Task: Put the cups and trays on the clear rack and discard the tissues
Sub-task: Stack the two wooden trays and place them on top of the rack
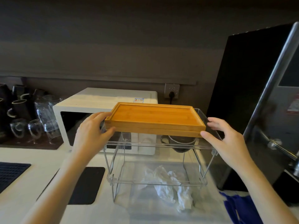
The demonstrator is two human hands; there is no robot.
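Observation:
Two stacked wooden trays point(153, 118) lie on the top tier of the clear rack point(160, 147). My left hand point(92, 131) grips the stack's left end, thumb at the front edge. My right hand point(226, 139) touches the stack's right front corner with the thumb, fingers spread over the rack's right rim. A dark cup point(179, 141) sits in the top tier under the trays, partly hidden. Crumpled white tissues point(168, 189) lie on the counter under the rack's lower tier.
A white microwave point(103, 107) stands behind the rack. Dark mugs and glasses point(27, 117) crowd the back left. A black mat point(85, 185) and a grid mat point(9, 173) lie on the white counter. A dark machine point(265, 110) stands right; blue cloth point(239, 209) lower right.

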